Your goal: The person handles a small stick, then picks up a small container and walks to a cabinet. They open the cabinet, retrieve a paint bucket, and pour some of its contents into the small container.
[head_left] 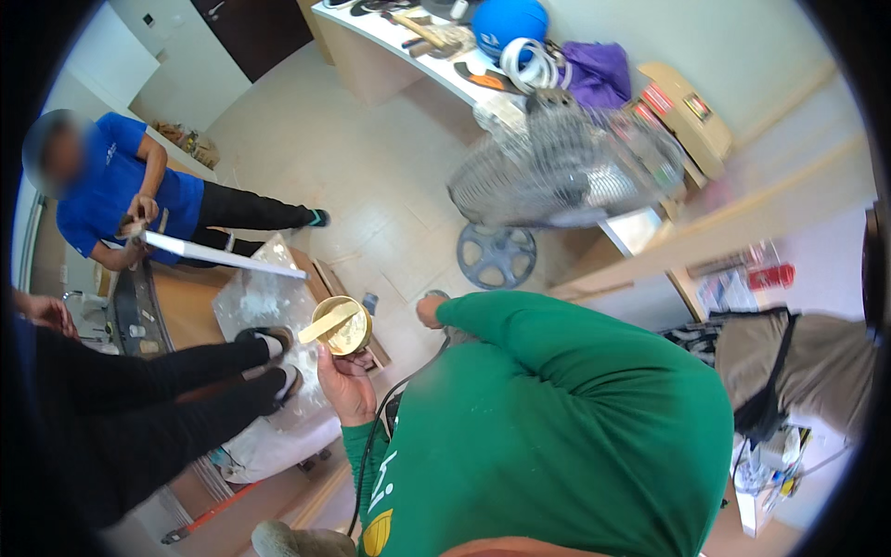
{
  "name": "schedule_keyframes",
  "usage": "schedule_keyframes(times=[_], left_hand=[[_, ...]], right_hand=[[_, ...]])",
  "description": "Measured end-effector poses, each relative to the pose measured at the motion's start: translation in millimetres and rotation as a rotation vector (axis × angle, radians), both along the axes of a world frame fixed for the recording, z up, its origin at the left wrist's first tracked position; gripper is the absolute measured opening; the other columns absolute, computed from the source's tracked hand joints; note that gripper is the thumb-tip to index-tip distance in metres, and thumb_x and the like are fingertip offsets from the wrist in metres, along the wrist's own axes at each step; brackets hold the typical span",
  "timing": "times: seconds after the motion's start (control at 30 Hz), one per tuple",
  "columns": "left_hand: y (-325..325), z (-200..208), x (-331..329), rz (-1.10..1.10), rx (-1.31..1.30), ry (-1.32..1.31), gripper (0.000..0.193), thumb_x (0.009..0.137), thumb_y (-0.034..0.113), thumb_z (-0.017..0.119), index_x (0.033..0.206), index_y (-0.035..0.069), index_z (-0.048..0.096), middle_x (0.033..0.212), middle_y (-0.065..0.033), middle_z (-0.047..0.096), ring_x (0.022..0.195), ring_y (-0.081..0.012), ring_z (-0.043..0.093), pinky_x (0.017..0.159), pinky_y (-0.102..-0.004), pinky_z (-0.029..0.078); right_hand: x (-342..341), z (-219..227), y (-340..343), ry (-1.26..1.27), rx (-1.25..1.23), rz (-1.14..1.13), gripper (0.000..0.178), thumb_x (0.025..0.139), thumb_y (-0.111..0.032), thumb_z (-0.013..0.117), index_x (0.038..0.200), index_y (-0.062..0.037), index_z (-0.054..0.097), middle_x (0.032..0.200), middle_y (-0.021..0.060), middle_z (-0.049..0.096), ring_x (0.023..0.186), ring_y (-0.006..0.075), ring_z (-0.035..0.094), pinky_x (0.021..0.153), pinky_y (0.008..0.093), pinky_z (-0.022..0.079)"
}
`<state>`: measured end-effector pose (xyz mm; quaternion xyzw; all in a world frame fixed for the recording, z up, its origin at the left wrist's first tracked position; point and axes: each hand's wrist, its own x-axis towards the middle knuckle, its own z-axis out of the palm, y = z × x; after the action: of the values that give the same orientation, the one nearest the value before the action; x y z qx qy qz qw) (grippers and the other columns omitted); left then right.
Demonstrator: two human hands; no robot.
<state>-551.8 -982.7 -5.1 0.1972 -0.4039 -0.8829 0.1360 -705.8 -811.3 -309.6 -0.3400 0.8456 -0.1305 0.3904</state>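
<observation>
The left hand (345, 382) holds a small round tin (345, 325) from below, the fingers curled around its base and pressed against its wall, so the tin sits open side up in front of the green sleeve (520, 371). A flat pale stick (325, 325) lies across the tin's mouth and leans out over its left rim; the inside of the tin shines yellow-gold, and it seems to contain a thick paste or glue, though this is not sure. The right hand (429, 310) is further away, near the dark cable (390, 399), and its fingers are too small and too turned away to tell if they are spread or closed.

The tin is above the floor, just beside the right edge of a low wooden board (186, 306) where a clear plastic sheet (260, 297) is spread. A person in a blue shirt (102, 200) holds a long white strip (223, 255) over that board. As a judgement, the work is in an early stage: the tin is already open with the stick in it, but no paste shows on the white strip.
</observation>
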Motion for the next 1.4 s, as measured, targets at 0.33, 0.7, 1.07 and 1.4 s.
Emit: schedule_keyframes(times=[0.33,0.7,1.07,1.4], left_hand=[[-102.8,48.9,-192.0,0.107,-0.173,-0.021,0.046,0.11,0.038,0.051,0.14,0.005,0.057,0.126,-0.0094,0.072,0.103,-0.0179,0.071,0.071,-0.0334,0.061],[-250.4,36.1,-414.7,0.258,0.055,-0.028,0.043,0.109,0.03,0.055,0.14,0.001,0.053,0.128,-0.0113,0.069,0.107,-0.0205,0.07,0.079,-0.0352,0.059],[-363.6,-13.7,-627.2,0.498,0.03,-0.1,0.039,0.11,0.031,0.054,0.136,0.002,0.057,0.122,-0.0124,0.071,0.102,-0.0192,0.071,0.079,-0.0357,0.061],[-463.5,-13.6,-782.4,0.757,0.101,-0.136,0.042,0.11,0.03,0.049,0.137,-0.001,0.056,0.123,-0.015,0.071,0.103,-0.0224,0.071,0.077,-0.0375,0.06]], right_hand=[[-235.5,96.4,-218.0,0.032,-0.101,-0.059,0.037,0.087,-0.034,0.073,0.099,0.0014,0.077,0.101,0.0269,0.075,0.097,0.0422,0.073,0.088,0.0521,0.057],[-418.4,76.6,-75.6,-0.239,-0.221,-0.771,0.071,0.104,-0.06,0.05,0.145,-0.0033,0.055,0.14,0.0223,0.062,0.131,0.0329,0.059,0.111,0.0407,0.044],[-700.4,102.5,-217.2,-0.232,-0.454,-0.794,0.066,0.11,-0.052,0.042,0.153,-0.0018,0.045,0.152,0.0234,0.051,0.143,0.032,0.048,0.119,0.041,0.036],[-933.5,58.8,-600.2,-0.462,-0.56,-0.212,0.05,0.107,-0.046,0.055,0.127,-0.0011,0.066,0.104,0.0136,0.074,0.095,0.0207,0.07,0.086,0.0336,0.055]])
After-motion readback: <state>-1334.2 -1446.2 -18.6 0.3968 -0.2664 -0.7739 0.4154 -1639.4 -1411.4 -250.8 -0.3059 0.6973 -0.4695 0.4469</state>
